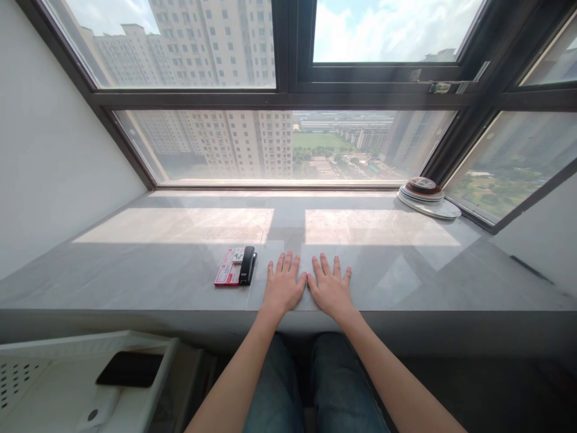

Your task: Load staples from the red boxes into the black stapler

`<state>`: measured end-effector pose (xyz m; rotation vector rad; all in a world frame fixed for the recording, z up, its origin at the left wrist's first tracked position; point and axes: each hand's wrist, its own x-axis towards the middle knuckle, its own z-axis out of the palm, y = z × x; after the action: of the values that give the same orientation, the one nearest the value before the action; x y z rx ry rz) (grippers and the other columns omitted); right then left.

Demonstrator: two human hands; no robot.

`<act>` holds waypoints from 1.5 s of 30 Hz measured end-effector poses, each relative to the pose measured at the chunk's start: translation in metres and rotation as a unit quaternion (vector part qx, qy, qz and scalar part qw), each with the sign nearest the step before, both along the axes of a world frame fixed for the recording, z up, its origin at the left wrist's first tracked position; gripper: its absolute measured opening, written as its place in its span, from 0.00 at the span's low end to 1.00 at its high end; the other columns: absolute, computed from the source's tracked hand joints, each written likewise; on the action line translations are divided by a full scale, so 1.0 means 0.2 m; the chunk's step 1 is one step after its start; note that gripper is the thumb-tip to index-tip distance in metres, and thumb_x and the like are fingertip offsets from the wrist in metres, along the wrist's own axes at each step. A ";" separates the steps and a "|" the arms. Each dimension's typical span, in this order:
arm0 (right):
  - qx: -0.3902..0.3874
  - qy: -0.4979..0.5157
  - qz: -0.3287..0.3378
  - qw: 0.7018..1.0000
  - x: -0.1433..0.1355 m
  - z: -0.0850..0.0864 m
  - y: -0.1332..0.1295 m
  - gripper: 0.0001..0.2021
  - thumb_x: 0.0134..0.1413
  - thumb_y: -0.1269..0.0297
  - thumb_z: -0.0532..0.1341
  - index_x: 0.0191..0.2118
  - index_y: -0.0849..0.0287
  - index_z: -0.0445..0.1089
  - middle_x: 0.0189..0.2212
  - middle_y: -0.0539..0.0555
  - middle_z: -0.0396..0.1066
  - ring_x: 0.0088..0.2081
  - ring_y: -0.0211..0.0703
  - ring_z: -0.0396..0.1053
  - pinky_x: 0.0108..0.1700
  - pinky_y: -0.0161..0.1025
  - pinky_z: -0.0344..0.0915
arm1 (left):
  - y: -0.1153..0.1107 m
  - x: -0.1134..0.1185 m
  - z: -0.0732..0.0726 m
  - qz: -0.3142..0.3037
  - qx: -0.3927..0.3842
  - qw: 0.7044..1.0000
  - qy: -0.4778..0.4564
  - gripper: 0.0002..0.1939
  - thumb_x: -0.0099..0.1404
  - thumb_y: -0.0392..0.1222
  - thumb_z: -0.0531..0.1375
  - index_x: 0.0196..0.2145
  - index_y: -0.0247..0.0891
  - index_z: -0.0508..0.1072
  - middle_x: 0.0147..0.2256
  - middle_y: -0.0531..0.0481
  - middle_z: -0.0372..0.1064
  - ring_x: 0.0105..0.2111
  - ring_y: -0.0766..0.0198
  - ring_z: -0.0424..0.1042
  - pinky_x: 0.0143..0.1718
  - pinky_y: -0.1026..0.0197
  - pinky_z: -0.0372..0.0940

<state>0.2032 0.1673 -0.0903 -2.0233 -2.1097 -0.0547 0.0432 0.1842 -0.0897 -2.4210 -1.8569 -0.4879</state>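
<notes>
Flatly spread, left hand (283, 286), right hand (330, 288)

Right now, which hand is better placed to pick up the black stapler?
Probably the left hand: it lies palm down on the ledge, just beside the stapler, with nothing visible between them. The right hand also rests flat but is farther off, with the left in between.

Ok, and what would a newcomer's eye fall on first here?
Probably the left hand and right hand, spread palm-down side by side near the front edge of the grey sill, holding nothing. Next, the black stapler to their left, at the right side of a red-and-white pack. Behind, a large dark-framed window looks out on tall buildings.
</notes>
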 end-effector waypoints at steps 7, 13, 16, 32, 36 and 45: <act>-0.026 -0.003 0.002 1.000 0.00 0.02 0.02 0.33 0.71 0.42 0.42 0.75 0.48 0.43 0.74 0.52 0.31 0.72 0.67 0.24 0.66 0.71 0.27 | 0.01 0.01 -0.01 0.002 0.012 1.000 -0.001 0.30 0.76 0.57 0.43 0.71 0.50 0.52 0.72 0.51 0.41 0.72 0.53 0.40 0.70 0.40 0.39; -0.031 -0.001 0.005 1.000 0.02 0.04 0.02 0.33 0.71 0.42 0.42 0.75 0.47 0.43 0.74 0.50 0.31 0.72 0.66 0.24 0.67 0.69 0.27 | 0.01 0.01 -0.02 0.003 0.013 1.000 0.010 0.31 0.76 0.57 0.42 0.72 0.50 0.52 0.72 0.51 0.40 0.72 0.54 0.38 0.70 0.41 0.38; -0.027 0.001 0.007 1.000 0.03 0.03 0.01 0.33 0.71 0.41 0.42 0.75 0.47 0.43 0.74 0.50 0.31 0.72 0.66 0.24 0.67 0.69 0.27 | 0.01 0.01 -0.02 0.006 0.006 1.000 0.018 0.31 0.76 0.57 0.43 0.72 0.50 0.52 0.73 0.51 0.39 0.72 0.53 0.38 0.70 0.41 0.37; 0.006 0.011 0.018 1.000 0.03 0.03 0.00 0.32 0.70 0.44 0.47 0.74 0.48 0.47 0.74 0.54 0.35 0.72 0.67 0.27 0.67 0.70 0.28 | -0.04 0.02 0.02 0.004 0.014 1.000 -0.005 0.29 0.75 0.54 0.45 0.71 0.49 0.55 0.72 0.49 0.42 0.72 0.51 0.41 0.70 0.39 0.38; 0.005 0.012 0.016 1.000 0.02 0.02 0.01 0.33 0.70 0.43 0.47 0.74 0.49 0.47 0.74 0.54 0.34 0.72 0.67 0.26 0.66 0.70 0.27 | -0.04 0.02 0.02 0.005 0.018 1.000 -0.002 0.29 0.75 0.53 0.45 0.71 0.49 0.54 0.72 0.48 0.42 0.71 0.51 0.41 0.70 0.39 0.38; 0.017 0.046 0.008 0.999 0.02 0.04 0.00 0.30 0.69 0.46 0.51 0.72 0.49 0.54 0.72 0.55 0.44 0.71 0.69 0.34 0.66 0.69 0.29 | -0.04 0.01 0.00 -0.003 0.024 1.000 0.014 0.29 0.76 0.53 0.45 0.71 0.46 0.55 0.72 0.46 0.41 0.72 0.48 0.41 0.69 0.37 0.39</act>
<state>0.2067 0.1680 -0.0824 -1.9511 -2.0553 0.0056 0.0454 0.1755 -0.0906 -2.3902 -1.8056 -0.4905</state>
